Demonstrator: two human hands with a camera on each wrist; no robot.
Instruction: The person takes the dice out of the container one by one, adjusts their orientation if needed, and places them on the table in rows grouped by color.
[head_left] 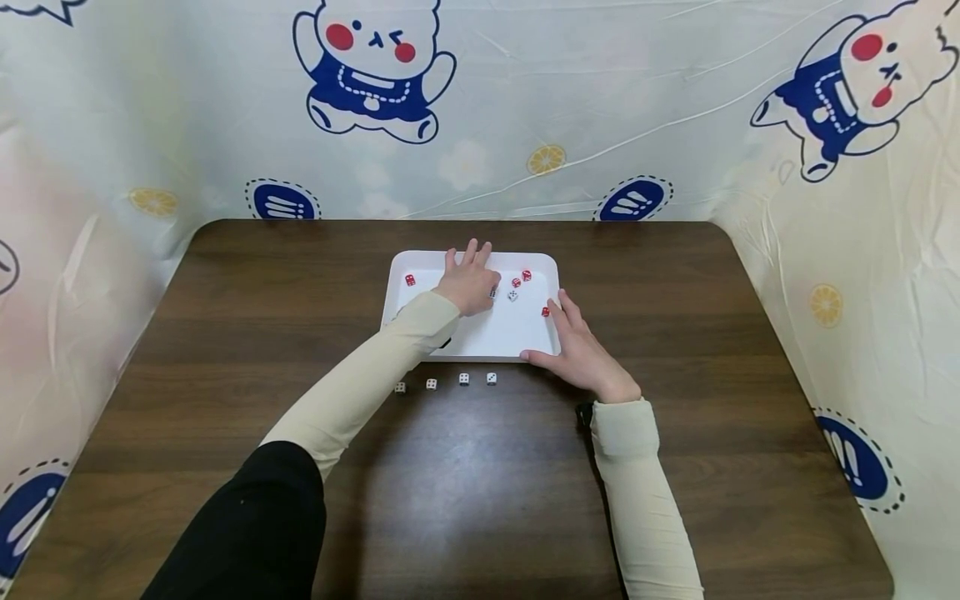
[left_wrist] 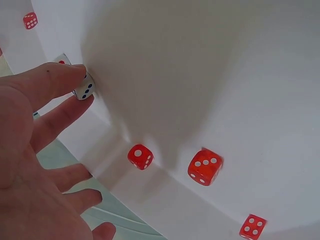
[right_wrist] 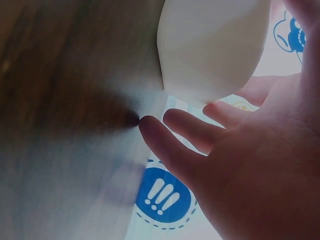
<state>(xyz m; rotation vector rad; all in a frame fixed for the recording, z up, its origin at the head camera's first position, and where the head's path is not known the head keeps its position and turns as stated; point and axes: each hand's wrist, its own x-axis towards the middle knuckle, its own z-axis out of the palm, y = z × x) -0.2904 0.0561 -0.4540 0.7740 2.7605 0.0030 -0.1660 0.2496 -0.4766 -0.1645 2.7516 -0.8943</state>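
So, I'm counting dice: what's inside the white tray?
In the head view, the white tray shows four red dice and one loose white die; the left hand pinches another die. That hand and its sleeve cover part of the tray, hiding anything beneath from that view.

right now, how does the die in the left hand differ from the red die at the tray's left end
The held die shows blue pips on white; the red die has white pips. The held die is pinched by the left hand; the red die lies untouched in the tray. Both are pipped cubes.
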